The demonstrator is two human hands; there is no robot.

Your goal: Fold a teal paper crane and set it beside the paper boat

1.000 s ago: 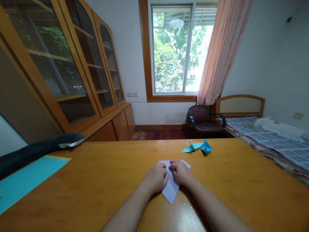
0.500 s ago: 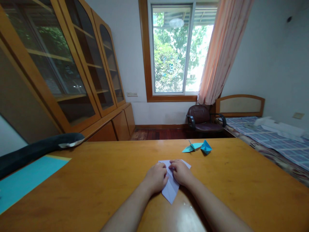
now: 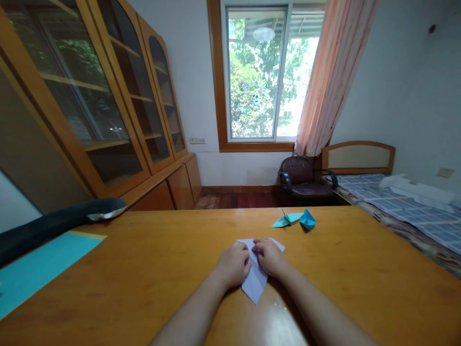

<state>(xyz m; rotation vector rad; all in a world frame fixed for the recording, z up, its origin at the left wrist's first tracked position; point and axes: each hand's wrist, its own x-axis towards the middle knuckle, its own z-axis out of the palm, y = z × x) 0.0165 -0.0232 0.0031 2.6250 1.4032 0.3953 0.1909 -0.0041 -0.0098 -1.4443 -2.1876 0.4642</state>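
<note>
Daylit window (image 3: 257,72) with pink curtain (image 3: 333,72), glass-fronted cabinets (image 3: 97,96) left, chair (image 3: 304,180) and bed (image 3: 403,204) right.

A pale lilac sheet of paper (image 3: 256,282), partly folded into a kite-like shape, lies flat on the wooden desk (image 3: 144,278), its sharp point aimed toward the near edge.

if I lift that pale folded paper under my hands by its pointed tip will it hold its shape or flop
The pale folded paper looks thin but layered, so it would probably stay fairly stiff along its creases, though the narrow tip may bend. It seems very light and lies flat on the glossy wooden table, so a push would likely slide it easily.
</note>
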